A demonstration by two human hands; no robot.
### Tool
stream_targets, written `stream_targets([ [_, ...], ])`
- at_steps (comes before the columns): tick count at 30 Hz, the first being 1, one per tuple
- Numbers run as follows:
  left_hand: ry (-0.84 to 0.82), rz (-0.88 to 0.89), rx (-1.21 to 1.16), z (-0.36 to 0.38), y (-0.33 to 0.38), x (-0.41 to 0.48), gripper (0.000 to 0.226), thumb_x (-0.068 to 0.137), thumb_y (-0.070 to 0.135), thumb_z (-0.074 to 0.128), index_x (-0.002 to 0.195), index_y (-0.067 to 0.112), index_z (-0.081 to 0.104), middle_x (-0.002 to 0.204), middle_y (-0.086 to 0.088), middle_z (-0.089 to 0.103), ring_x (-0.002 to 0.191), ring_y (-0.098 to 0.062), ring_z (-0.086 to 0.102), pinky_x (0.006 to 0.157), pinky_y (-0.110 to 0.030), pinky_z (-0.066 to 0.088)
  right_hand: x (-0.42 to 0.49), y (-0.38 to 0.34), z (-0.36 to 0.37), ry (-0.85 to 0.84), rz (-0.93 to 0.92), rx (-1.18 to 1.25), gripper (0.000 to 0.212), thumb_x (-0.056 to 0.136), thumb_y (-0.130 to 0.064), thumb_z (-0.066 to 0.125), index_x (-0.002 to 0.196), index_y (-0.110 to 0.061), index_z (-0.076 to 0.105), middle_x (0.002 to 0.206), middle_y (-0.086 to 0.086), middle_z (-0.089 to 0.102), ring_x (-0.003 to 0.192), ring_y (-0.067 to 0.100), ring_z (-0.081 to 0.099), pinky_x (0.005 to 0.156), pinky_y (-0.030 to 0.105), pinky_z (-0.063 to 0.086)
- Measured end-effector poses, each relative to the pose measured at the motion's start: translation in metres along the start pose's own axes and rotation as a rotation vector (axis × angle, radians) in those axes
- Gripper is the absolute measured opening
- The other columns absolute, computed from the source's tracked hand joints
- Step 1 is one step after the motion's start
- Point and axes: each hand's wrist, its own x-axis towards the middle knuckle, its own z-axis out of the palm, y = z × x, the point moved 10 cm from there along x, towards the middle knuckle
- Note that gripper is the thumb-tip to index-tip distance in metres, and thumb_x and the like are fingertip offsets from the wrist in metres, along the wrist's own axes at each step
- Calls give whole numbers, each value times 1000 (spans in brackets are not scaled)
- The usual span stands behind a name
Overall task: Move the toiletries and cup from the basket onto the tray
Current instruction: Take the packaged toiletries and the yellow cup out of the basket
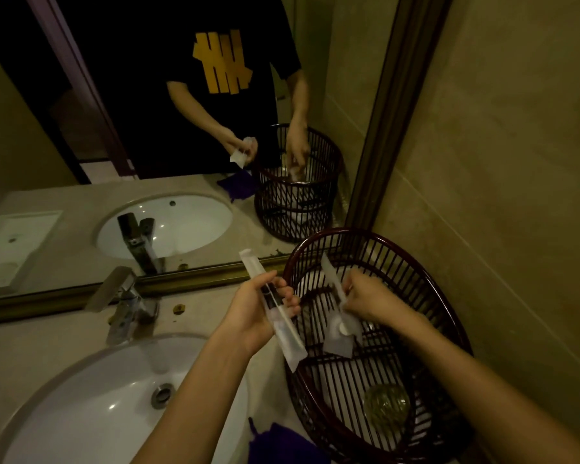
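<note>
A dark red slatted basket [429,289] stands on the counter in the right corner. My left hand [255,313] is left of its rim and grips a long clear packet with a toothbrush [282,326] inside. My right hand [370,298] is over the basket and pinches two white sachets [340,333] that hang inside it. A clear glass cup [385,405] lies on the basket's floor near the front. The tray is visible only as a white reflection in the mirror [12,249], at the far left.
A white sink [91,406] with a chrome tap [124,303] lies to the left. A purple cloth [282,445] sits on the counter by the basket's front. The mirror's gold frame [195,277] runs behind, and a tiled wall [516,195] closes the right side.
</note>
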Motion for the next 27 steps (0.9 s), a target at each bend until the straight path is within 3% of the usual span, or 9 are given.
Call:
stream_targets([
  [5,-34,-5,-79,3,1,1,50,94,40,55,107,-8,56,96,-32,70,97,-48,69,84,-52,57,-70,-27,-70,228,-158,291,26,85,-18,78,106,-26,64,80,-7,72,72,-2,68,62,16,55],
  [9,-165,-58,-157,8,-3,2,89,82,64,64,130,-8,44,121,-39,61,112,-51,61,94,-58,51,-102,-82,-56,219,-268,259,23,86,-24,77,104,-34,67,84,-13,68,74,-4,66,65,15,57],
  [12,-182,-61,-183,7,-3,1,98,71,70,71,132,-3,47,122,-34,63,111,-48,63,87,-57,53,-111,-118,-34,247,-358,128,21,91,-30,70,111,-34,68,91,-13,69,80,-3,65,75,22,59],
  [14,-126,-50,-124,3,-2,1,87,74,64,72,124,-5,53,124,-32,63,113,-45,63,89,-56,54,-114,-132,-25,284,-426,47,16,94,-30,65,110,-29,69,95,-9,69,84,4,65,76,30,60],
  [16,-104,-51,-47,3,-2,1,56,84,48,70,110,0,58,128,-29,63,120,-41,60,98,-52,50,-117,-143,-18,306,-512,14,17,98,-20,58,110,-18,69,101,-1,68,90,16,65,79,39,57],
  [19,-45,-43,-18,1,-3,1,27,97,30,53,99,5,60,116,-23,69,107,-35,66,87,-46,56,-121,-144,-19,351,-555,-82,20,97,-27,57,113,-23,70,112,-4,67,98,14,64,83,34,56],
  [21,-28,-24,-29,0,-3,4,24,101,24,46,99,3,58,106,-24,71,98,-36,69,79,-45,58,-116,-130,-37,416,-514,-75,18,95,-35,61,111,-32,70,105,-13,65,92,5,61,78,26,54],
  [24,-14,-10,-76,-1,-4,4,16,101,12,45,102,0,57,100,-28,73,93,-38,73,85,-48,54,-92,-75,-76,508,-351,-3,13,92,-36,64,99,-30,73,91,-14,66,82,2,61,73,23,52],
  [27,12,-4,-93,-7,-6,6,11,97,8,50,95,1,58,71,-16,63,59,-26,64,88,-48,54,-51,-5,-82,398,-153,137,6,91,-30,68,88,-33,71,85,-13,71,78,-2,63,65,16,49],
])
